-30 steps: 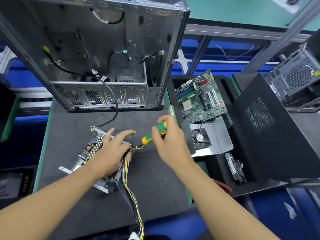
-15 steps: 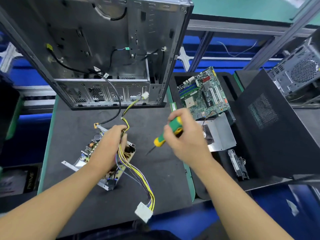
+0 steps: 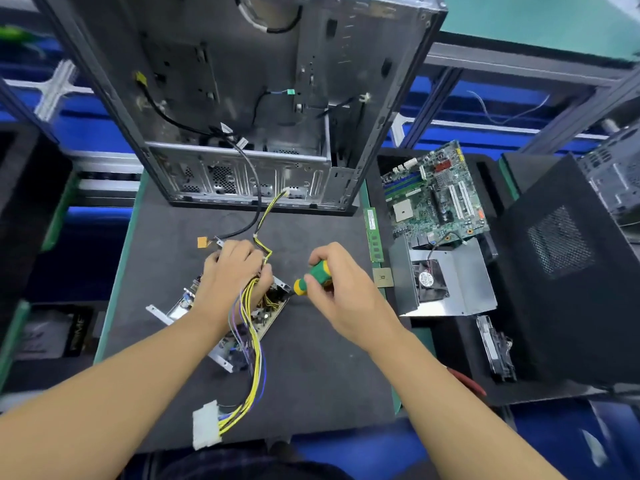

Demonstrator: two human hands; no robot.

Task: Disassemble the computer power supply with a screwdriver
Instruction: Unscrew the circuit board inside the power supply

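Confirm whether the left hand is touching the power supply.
Touching. The head view shows the left hand pressed onto the power supply, fingers curled down among its yellow wires.

Bright, even light, prob. from above; no hard shadows on the mat (image 3: 311,358). The metal plate (image 3: 464,271) shines white. Pic is a bit blurry all over, esp. the top left corner & the right hand (image 3: 339,292). Edges bend: the PC case (image 3: 242,98) leans.

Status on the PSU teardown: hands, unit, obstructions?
Left hand holds wire bundle down on the power supply. Right hand grips screwdriver, tip at the unit's edge. Bundle drapes across the board.
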